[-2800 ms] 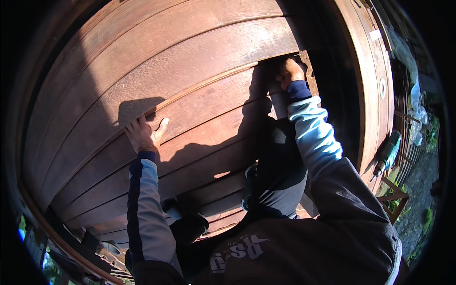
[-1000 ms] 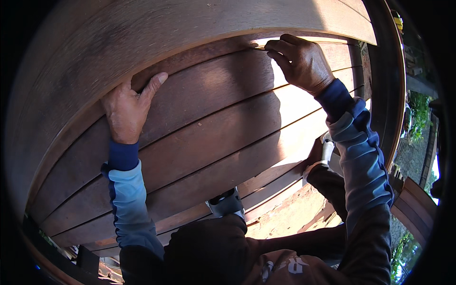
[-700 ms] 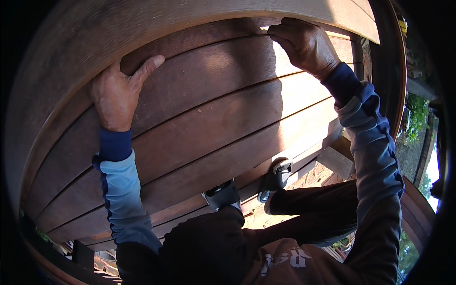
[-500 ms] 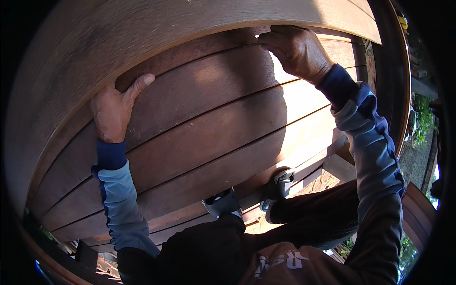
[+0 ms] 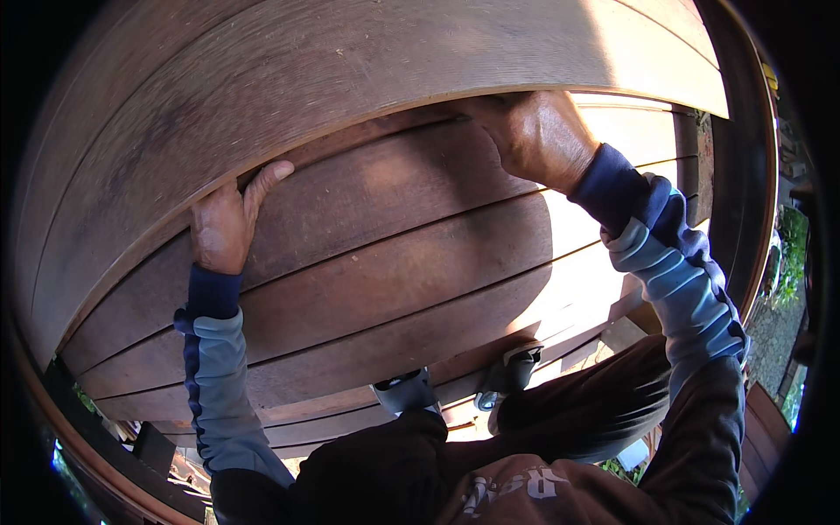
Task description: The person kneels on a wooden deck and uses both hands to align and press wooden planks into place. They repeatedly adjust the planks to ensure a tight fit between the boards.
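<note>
A large brown wooden panel [image 5: 350,66] spans the far side, its near edge standing over a lower row of slats. My left hand [image 5: 222,226] holds this edge at the left; its thumb points up and right beside the edge, and the other fingers are hidden beneath the panel. Toward the right, my right hand [image 5: 547,136] reaches under the same edge. Its back and wrist catch the sun, while its fingers are out of sight in shadow. Under both hands lie the wooden slats [image 5: 394,236], with dark gaps between them.
My shoes [image 5: 407,391] are at the near edge of the slats. A dark curved wooden frame [image 5: 744,175] bounds the right side. Beyond it are green plants [image 5: 792,249] and paved ground. Strong sunlight falls on the slats' right part.
My right hand has slid farther under the panel's edge, hiding fingers that showed before. The panel's edge sits lower in the picture as the view shifts. My left hand keeps its place on the edge.
</note>
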